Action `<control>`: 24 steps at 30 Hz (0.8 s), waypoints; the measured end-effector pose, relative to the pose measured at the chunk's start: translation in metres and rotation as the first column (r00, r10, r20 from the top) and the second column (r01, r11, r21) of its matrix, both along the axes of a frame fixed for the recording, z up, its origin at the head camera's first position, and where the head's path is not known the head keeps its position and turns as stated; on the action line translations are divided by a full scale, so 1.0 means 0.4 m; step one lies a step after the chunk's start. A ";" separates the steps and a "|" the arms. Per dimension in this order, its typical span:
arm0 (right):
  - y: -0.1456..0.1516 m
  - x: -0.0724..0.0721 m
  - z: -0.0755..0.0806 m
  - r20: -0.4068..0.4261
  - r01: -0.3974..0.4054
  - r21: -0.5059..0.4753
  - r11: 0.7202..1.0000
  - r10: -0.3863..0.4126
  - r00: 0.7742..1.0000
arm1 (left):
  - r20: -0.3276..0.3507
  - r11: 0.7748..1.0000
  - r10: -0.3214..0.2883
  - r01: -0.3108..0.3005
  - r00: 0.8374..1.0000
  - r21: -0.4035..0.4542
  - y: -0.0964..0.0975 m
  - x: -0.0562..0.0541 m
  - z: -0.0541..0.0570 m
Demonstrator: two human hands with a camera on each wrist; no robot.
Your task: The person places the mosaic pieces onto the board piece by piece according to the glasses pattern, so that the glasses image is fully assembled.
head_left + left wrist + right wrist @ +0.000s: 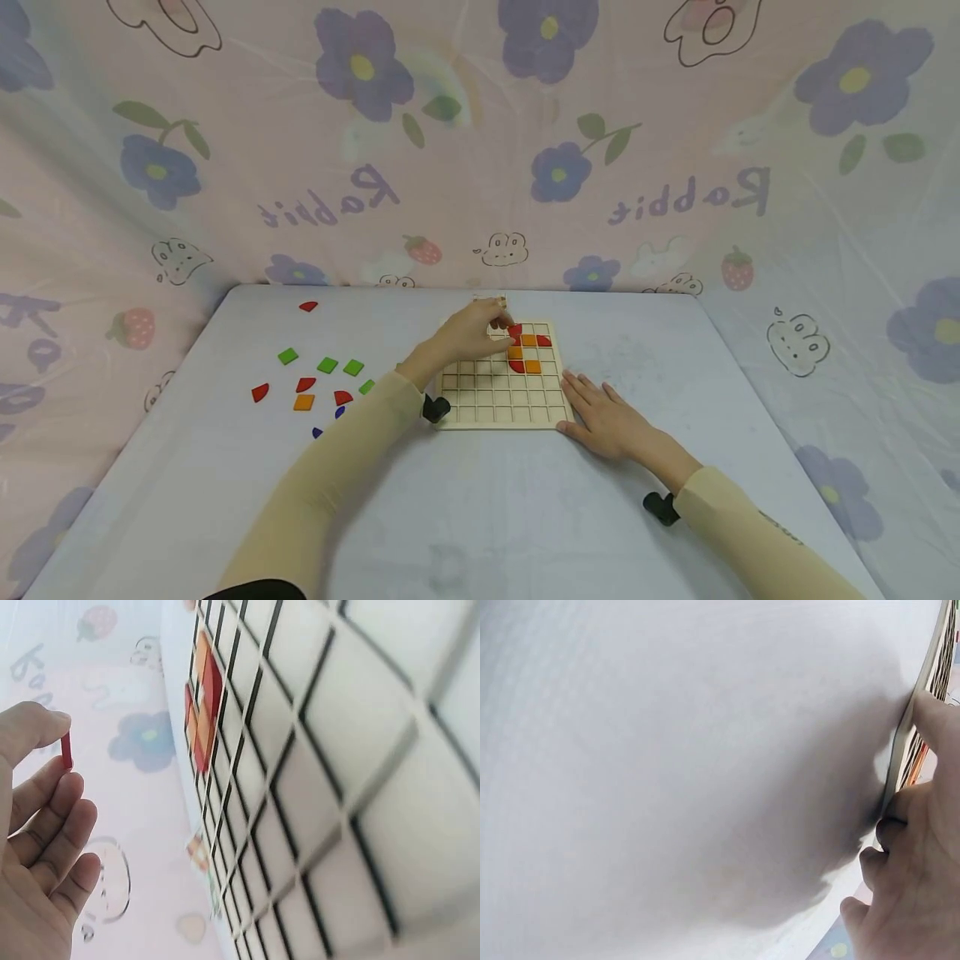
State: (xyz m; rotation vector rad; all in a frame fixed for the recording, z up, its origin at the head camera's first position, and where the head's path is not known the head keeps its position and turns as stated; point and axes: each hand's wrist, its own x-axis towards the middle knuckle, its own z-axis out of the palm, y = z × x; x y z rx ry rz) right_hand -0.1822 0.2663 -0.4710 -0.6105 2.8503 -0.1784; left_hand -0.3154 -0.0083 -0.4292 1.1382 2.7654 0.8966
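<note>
My left hand (471, 332) is over the upper part of a pale wooden grid board (506, 410). Between thumb and finger it pinches a thin red tile (66, 752), seen edge-on in the left wrist view, its outline hidden. Several red and orange tiles lie in the board's cells, among them an orange square (532, 367) and a red rounded piece (543, 341). My right hand (611, 421) rests at the board's right edge, fingers extended; in the right wrist view its thumb and fingers touch the board's side (901, 754).
Left of the board lie loose tiles: green squares (327, 365), red quarter-rounds (260, 392), an orange square (303, 402) and blue pieces (317, 432), some partly behind the left sleeve (337, 475). A patterned curtain (465, 167) hangs behind the white table (510, 517).
</note>
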 end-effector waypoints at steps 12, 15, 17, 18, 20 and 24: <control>0.006 0.003 0.000 -0.024 -0.022 0.001 1.000 0.022 0.999 | 0.024 0.996 -0.039 0.041 0.999 -0.085 0.114 0.013 -0.061; 0.006 0.004 0.000 -0.028 -0.026 -0.009 1.000 0.026 0.999 | 0.030 0.993 -0.049 0.052 0.998 -0.108 0.133 0.014 -0.073; 0.006 0.004 0.000 -0.029 -0.028 -0.015 0.999 0.027 0.999 | 0.034 0.989 -0.048 0.053 0.998 -0.141 0.145 0.016 -0.078; 0.006 0.004 -0.001 -0.030 -0.028 -0.017 0.999 0.028 0.999 | 0.034 0.987 -0.047 0.051 0.998 -0.155 0.150 0.016 -0.082; 0.007 0.004 0.000 -0.029 -0.029 -0.018 0.999 0.028 0.999 | 0.035 0.982 -0.038 0.044 0.999 -0.186 0.161 0.018 -0.087; 0.007 0.005 0.003 -0.023 -0.029 -0.021 0.999 0.028 0.999 | 0.025 0.972 -0.026 0.031 0.999 -0.233 0.179 0.020 -0.091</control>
